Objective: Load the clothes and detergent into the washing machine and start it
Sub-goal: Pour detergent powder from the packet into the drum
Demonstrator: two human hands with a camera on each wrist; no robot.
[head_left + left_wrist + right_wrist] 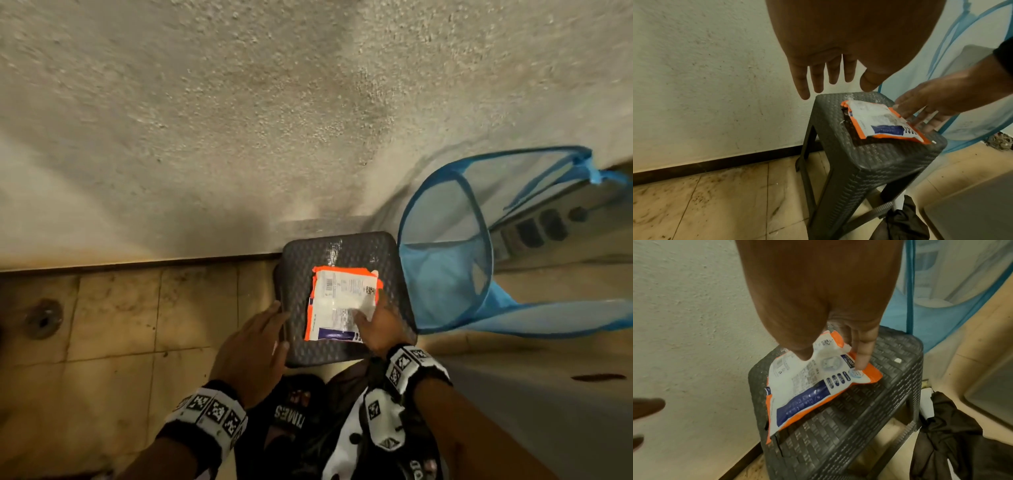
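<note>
Left hand (251, 346) hovers, fingers spread, holding nothing. Just right of it, one orange-and-white plastic detergent packet (342, 303) on one dark woven-pattern plastic stool (346, 246), right hand (380, 325) fingertips on it. Further right, one blue mesh laundry hamper (445, 270), contents unclear.

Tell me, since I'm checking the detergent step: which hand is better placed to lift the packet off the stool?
The right hand: its fingers already touch the detergent packet on the stool. The left hand is open at the stool's left edge, off the packet.

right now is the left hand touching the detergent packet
No, the left hand hovers open beside the stool, clear of the detergent packet.
</note>
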